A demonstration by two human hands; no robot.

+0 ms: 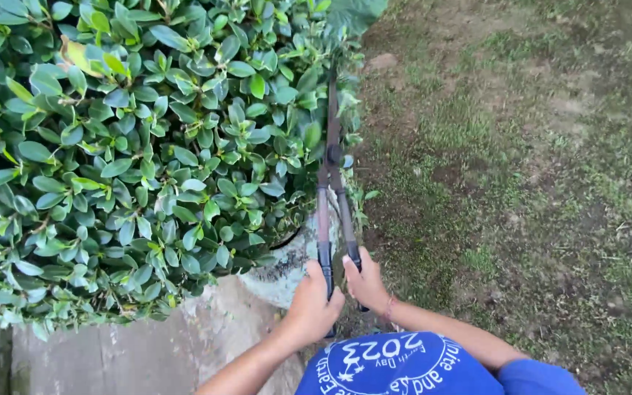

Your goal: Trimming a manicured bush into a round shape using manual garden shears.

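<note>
Dark, matt metal is seen in the blades and shafts of the hedge shears, beside the shrub, whose leaves are smooth, waxy and glossy. Black, matt grips, rubber or plastic by their look, are enclosed by the left hand and right hand. Below the shrub, rough, weathered concrete is shown; right of it, patchy grass over bare soil.

Long-handled hedge shears with dark blades and black grips are seen nearly upright, pointing toward 12 o'clock. The blades are closed together and laid against the leafy bush's right edge.
</note>
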